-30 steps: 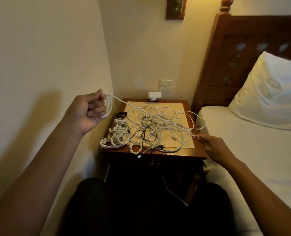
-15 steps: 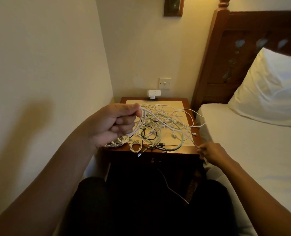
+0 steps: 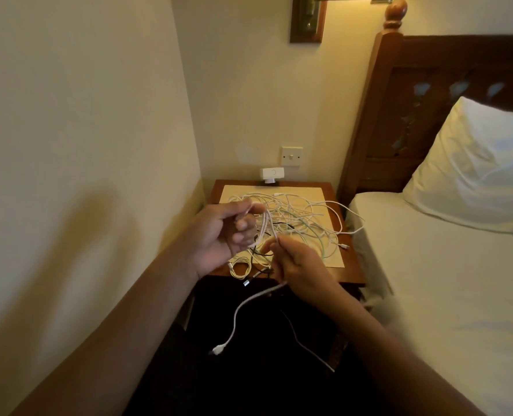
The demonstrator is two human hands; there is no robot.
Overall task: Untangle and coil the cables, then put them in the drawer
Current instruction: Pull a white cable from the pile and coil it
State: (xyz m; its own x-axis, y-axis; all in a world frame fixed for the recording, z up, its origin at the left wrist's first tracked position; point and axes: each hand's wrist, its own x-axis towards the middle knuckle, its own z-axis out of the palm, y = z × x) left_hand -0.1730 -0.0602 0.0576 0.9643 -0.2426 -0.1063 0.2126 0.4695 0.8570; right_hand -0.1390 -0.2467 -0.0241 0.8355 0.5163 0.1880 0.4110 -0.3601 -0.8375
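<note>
A tangle of white, pale green and black cables (image 3: 303,220) lies on a wooden nightstand (image 3: 352,265). My left hand (image 3: 219,235) is closed around loops of a white cable (image 3: 264,229) above the nightstand's front left. My right hand (image 3: 300,265) pinches the same cable just right of the loops. The cable's free end (image 3: 237,316) hangs below my right hand, its plug (image 3: 217,349) dangling over my dark lap. A small coiled cable (image 3: 240,267) rests at the nightstand's front edge. No drawer can be made out in the dark front below.
A cream mat (image 3: 309,193) covers the nightstand top, with a small white device (image 3: 271,174) at the back. A wall switch (image 3: 291,156) sits behind. The wall runs close on the left; the bed (image 3: 444,280) and a pillow (image 3: 474,169) are on the right.
My right hand came in from the nightstand's right front corner to meet my left hand. The cable's free end now hangs loose below. The view tilted a little.
</note>
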